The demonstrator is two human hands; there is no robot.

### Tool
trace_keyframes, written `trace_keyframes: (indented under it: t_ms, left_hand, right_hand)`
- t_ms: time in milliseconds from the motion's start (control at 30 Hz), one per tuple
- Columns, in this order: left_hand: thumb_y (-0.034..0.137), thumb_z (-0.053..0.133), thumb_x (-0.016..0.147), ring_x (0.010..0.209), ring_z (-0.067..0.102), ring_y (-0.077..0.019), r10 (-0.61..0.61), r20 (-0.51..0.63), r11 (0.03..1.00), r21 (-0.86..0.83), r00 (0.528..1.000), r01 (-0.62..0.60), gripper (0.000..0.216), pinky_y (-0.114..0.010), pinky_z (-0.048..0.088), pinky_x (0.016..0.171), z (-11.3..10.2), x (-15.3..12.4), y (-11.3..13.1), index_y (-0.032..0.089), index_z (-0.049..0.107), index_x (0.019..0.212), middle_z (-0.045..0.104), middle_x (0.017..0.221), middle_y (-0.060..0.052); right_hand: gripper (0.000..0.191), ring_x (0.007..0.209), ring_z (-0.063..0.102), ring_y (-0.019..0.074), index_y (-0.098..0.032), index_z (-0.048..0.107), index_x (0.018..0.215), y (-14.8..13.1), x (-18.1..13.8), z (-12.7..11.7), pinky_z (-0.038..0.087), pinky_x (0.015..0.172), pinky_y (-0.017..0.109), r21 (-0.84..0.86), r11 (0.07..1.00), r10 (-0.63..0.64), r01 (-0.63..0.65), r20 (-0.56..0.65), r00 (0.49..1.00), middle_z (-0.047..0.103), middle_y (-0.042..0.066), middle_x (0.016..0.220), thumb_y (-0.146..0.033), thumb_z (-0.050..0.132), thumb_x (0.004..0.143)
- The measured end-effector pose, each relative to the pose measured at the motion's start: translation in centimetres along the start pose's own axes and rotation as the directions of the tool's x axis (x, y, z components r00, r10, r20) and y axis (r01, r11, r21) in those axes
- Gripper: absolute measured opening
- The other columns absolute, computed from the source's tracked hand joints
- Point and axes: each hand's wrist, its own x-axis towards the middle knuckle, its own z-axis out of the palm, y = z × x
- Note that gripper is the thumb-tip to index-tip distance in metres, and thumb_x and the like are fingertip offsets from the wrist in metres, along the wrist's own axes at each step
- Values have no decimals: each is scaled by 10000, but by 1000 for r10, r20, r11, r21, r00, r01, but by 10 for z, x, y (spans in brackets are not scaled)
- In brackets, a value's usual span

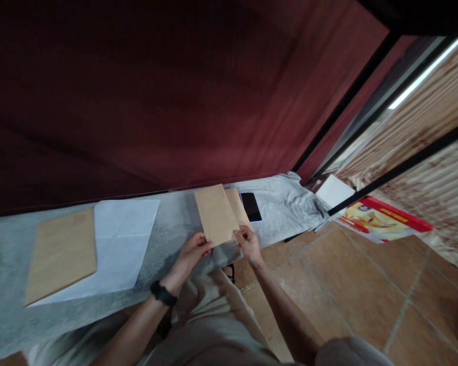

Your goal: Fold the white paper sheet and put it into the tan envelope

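A dark red hanging (156, 91) fills the background behind my work, with a brown tiled floor (366, 274) spreading out at right and a long grey cloth (175, 254) running across in front of me. On the cloth at left lies a large creased white sheet (125, 223), its left part covered by a brown paper stack (63, 249) with a faint reddish mark near its upper right corner. A red and yellow printed package (381, 218) lies on the floor at far right, beside a black metal bar (400, 165). At center, above the cloth, I hold the front brown paper (217, 216), which overlaps the rear brown paper (236, 203); a dark-screened phone (251, 207) lies on the cloth just to the right of them. My left hand (194, 246) pinches the front paper's lower left corner between thumb and fingers, while my right hand (247, 241) pinches its lower right corner; whether that grip also takes in the rear paper, I cannot tell. A black watch (163, 294) circles my left wrist
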Motion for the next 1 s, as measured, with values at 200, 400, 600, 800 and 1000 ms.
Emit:
trace_keyframes:
  t_ms: [200, 400, 600, 800, 1000]
  left_hand:
    - [355, 787, 608, 557, 572, -127, 34, -11, 999, 27, 999, -34, 337, -249, 419, 569, 35, 25, -9, 193, 629, 858, 646, 654, 28]
    - [264, 730, 665, 549, 559, -131, 64, -33, 991, 116, 997, -60, 226, -248, 392, 552, 54, 46, -24, 204, 597, 838, 614, 614, 43]
    - [221, 746, 667, 565, 571, -130, 69, -90, 989, 139, 994, -56, 246, -248, 401, 584, 58, 48, -32, 209, 584, 852, 619, 641, 50]
    - [201, 698, 770, 688, 628, -161, 155, -131, 929, 356, 979, -100, 247, -261, 428, 660, 57, 37, -31, 234, 584, 986, 646, 736, 41]
    - [145, 568, 926, 1047, 668, -260, 349, 57, 456, 862, 936, -223, 366, -340, 485, 822, 61, 13, -25, 215, 574, 1286, 665, 1220, -126]
  right_hand:
    - [575, 494, 470, 115, -154, 718, 1008, 5, 13, -31, 419, 454, 236, -145, 988, -61, 45, -108, 992, 544, -68, 585, -669, 693, 754]
    - [620, 540, 534, 158, -147, 731, 1007, 9, 22, -48, 446, 523, 276, -243, 969, -95, 51, -170, 981, 610, -24, 612, -708, 678, 748]
    - [604, 609, 585, 196, -157, 755, 1019, 13, 22, -51, 478, 599, 303, -333, 939, -146, 81, -173, 974, 641, -1, 641, -702, 648, 781]
    - [616, 618, 591, 195, -147, 758, 1049, 20, 25, -52, 471, 609, 295, -381, 921, -154, 80, -169, 974, 659, 7, 667, -695, 631, 799]
    - [612, 743, 662, 235, -120, 751, 1096, 31, 28, -55, 504, 716, 329, -420, 905, -155, 67, -181, 971, 747, 86, 832, -649, 623, 815]
